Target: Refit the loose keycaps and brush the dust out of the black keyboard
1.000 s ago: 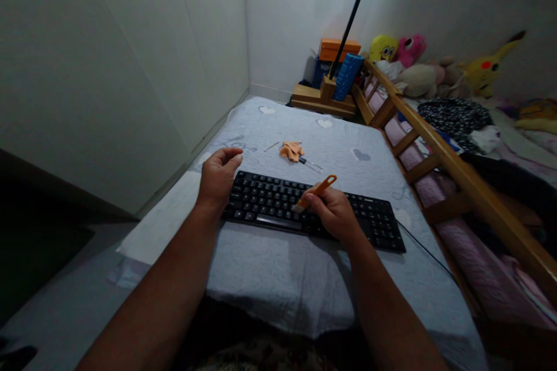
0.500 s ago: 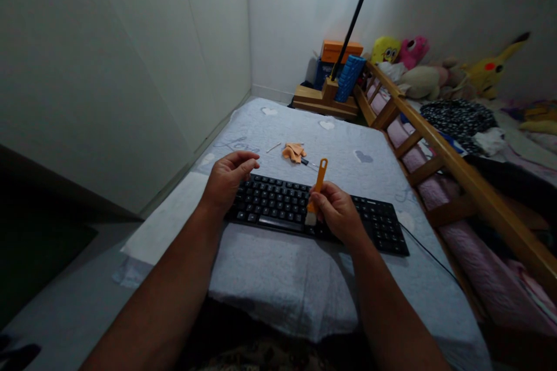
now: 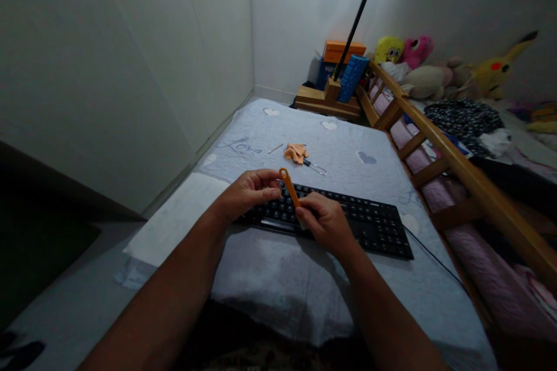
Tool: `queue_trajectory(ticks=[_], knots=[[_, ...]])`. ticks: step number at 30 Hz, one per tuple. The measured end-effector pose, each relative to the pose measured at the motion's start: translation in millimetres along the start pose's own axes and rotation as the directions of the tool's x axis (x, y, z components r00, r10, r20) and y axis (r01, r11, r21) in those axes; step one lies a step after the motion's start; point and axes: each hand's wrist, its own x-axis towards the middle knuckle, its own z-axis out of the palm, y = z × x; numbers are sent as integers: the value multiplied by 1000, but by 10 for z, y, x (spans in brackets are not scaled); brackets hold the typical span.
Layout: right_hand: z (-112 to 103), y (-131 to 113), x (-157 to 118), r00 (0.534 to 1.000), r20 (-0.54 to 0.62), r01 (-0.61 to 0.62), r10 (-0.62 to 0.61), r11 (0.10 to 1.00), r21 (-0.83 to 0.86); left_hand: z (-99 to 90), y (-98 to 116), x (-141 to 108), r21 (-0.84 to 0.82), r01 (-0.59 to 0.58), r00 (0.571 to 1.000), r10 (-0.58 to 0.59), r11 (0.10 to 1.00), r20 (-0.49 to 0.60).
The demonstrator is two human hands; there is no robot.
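Note:
A black keyboard [image 3: 378,226] lies across the cloth-covered surface [image 3: 270,266]. Over its middle, my right hand [image 3: 324,220] is closed on an orange brush [image 3: 290,186], whose handle tilts up to the left; the bristles are mostly hidden by the fingers. My left hand [image 3: 250,191] hovers above the keyboard's left end, fingers apart and holding nothing, the fingertips close beside the handle's looped end. Behind the keyboard are a crumpled orange cloth [image 3: 296,153], a dark-handled tool with metal prongs [image 3: 315,167] and a thin cotton swab [image 3: 275,148].
A wooden bed rail [image 3: 435,139] runs along the right side, with plush toys [image 3: 491,75] beyond it. At the back stands a wooden lamp base [image 3: 326,98] beside a blue roller [image 3: 352,78]. The keyboard cable [image 3: 435,258] trails to the right. A pale panel rises on the left.
The brush has moved left and its handle now leans left instead of right. My left hand has shifted right, close to the handle end. My right hand has moved slightly left.

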Motion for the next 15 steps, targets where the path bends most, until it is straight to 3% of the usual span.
queue_trajectory(ticks=[6, 15], knots=[[132, 39, -12, 996, -68, 44, -50, 996, -83, 58, -7, 19, 66, -9, 994, 2, 998, 108], [47, 3, 16, 998, -47, -42, 42, 999, -6, 105, -32, 14, 132, 1, 998, 6, 991, -55]])
